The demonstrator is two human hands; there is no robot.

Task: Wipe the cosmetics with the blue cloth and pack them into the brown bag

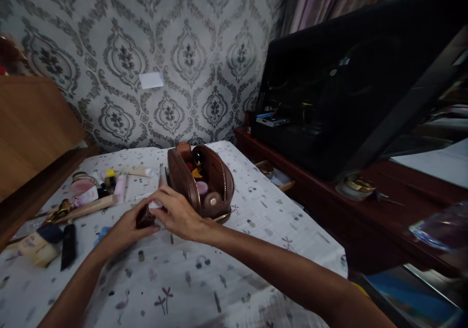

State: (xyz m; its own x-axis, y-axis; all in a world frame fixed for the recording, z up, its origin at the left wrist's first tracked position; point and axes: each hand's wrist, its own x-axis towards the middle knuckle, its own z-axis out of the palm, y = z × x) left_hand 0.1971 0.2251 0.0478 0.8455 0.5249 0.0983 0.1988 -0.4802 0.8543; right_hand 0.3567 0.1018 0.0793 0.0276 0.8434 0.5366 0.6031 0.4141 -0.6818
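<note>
My left hand [127, 228] is closed around a small dark brown item [145, 218], mostly covered by the fingers, so its kind does not show. Reaching across from the right, my right hand [181, 216] meets it, fingers pinched at a small white piece [155, 204] at the top of that item. Whether the white piece is part of it I cannot tell. Just beyond my right hand stands a brown cosmetic bag [180, 174], unzipped. Inside lie a round pink-lidded container [202, 187] and a dark bottle with a gold neck [198, 160].
To the left several cosmetics lie spread on the patterned cloth [204, 289], among them a pink tube [120, 189], a black tube [68, 246] and a cream-coloured bottle [38, 247]. A wooden box [36, 123] borders the left. On the right are a dark red desk [387, 211] and a large black screen [329, 89].
</note>
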